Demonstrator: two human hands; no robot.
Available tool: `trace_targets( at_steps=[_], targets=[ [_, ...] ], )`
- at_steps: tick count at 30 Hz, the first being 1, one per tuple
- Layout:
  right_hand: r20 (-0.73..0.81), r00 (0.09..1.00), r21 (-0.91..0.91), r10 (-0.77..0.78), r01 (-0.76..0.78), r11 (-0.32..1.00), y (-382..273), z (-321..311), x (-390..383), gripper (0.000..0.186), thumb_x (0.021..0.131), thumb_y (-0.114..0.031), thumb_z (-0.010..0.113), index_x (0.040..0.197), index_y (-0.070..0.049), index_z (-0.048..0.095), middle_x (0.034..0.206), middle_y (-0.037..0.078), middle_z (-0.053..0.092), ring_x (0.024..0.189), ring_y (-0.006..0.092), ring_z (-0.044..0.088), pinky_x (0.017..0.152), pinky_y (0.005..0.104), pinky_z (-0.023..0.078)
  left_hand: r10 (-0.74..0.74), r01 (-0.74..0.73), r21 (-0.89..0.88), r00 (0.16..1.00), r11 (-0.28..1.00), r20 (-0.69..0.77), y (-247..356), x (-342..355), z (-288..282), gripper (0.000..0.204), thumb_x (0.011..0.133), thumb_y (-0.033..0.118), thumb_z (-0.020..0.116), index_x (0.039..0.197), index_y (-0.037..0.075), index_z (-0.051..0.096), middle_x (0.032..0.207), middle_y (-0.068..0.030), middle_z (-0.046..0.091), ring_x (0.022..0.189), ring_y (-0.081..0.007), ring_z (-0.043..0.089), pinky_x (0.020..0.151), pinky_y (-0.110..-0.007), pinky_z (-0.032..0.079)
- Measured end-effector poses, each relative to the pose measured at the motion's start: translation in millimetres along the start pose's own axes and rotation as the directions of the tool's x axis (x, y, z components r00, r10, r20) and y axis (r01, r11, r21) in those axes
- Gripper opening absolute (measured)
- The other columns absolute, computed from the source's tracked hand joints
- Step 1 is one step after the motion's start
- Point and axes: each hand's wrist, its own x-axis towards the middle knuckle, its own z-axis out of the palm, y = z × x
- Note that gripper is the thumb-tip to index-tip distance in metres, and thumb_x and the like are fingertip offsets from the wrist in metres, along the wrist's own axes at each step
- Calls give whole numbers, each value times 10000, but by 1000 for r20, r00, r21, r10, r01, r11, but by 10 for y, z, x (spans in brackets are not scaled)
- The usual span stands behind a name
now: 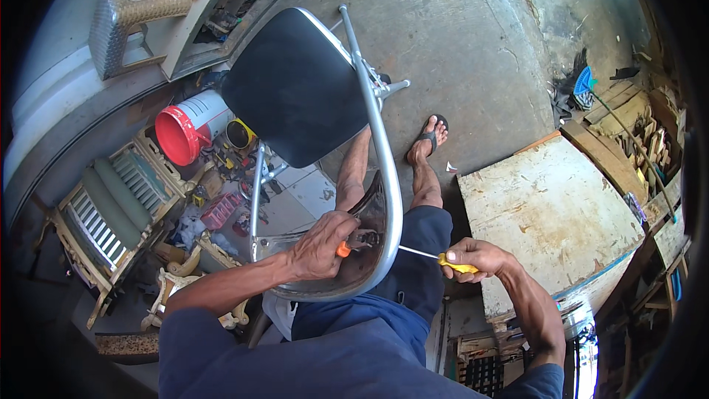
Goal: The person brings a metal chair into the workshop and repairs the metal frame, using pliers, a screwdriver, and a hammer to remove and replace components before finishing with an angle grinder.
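Observation:
A chair with a silver tube frame (385, 151) and a black seat pad (299, 89) leans across my lap, its curved back toward me. My left hand (323, 245) is closed around orange-handled pliers (365, 239) over the dark backrest panel (358, 275); the jaws lie close to the panel's inner side. From the right, my right hand (480, 259) grips a screwdriver (459, 266) by its yellow handle. The thin shaft points left to the outer side of the frame tube. Where its tip meets the tube is too small to make out.
To my right stands a worn white wooden box (546, 214), with scrap wood (653, 133) beyond it. On the left are a red-rimmed bucket (177, 133) on its side, a carved chair frame (118, 210) and scattered small parts. A woven-pattern stool (118, 29) lies farther off.

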Motion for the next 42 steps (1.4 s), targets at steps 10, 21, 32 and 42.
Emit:
trace_targets(
  at_steps=[10, 21, 32, 42],
  targets=[
    [-56, 998, -70, 7, -11, 997, -178, -91, 76, 509, 963, -497, 602, 793, -17, 617, 531, -19, 441, 402, 44, 362, 366, 213, 258, -2, 2, 50, 1000, 999, 11, 0, -53, -31, 650, 697, -96, 596, 1327, -16, 457, 1244, -268, 528, 1113, -478, 534, 962, -501, 451],
    [-313, 767, -790, -559, 116, 602, -212, 172, -38, 370, 896, -418, 711, 870, -50, 735, 591, 115, 610, 540, 197, 599, 553, 357, 471, -144, 140, 82, 988, 987, 52, 107, -148, -50, 539, 808, -57, 531, 1339, 13, 477, 1102, -264, 568, 1004, -447, 557, 898, -473, 458],
    [-399, 791, -710, -464, 53, 702, -208, 345, -144, 426, 925, -453, 664, 868, -34, 713, 582, 86, 563, 564, 159, 543, 568, 352, 458, -673, 673, -389, 722, 629, 161, 557, -309, -349, 394, 884, -1, 535, 1277, 24, 530, 984, -122, 600, 905, -240, 618, 803, -370, 494],
    [-432, 795, -755, -427, -60, 652, -411, 424, -277, 404, 918, -444, 676, 890, -44, 721, 600, 110, 578, 575, 186, 557, 593, 359, 469, -597, 639, -5, 721, 769, 352, 672, -24, -836, 452, 852, 41, 549, 1302, 7, 551, 1087, -151, 534, 965, -310, 602, 796, -362, 484]
  ],
)
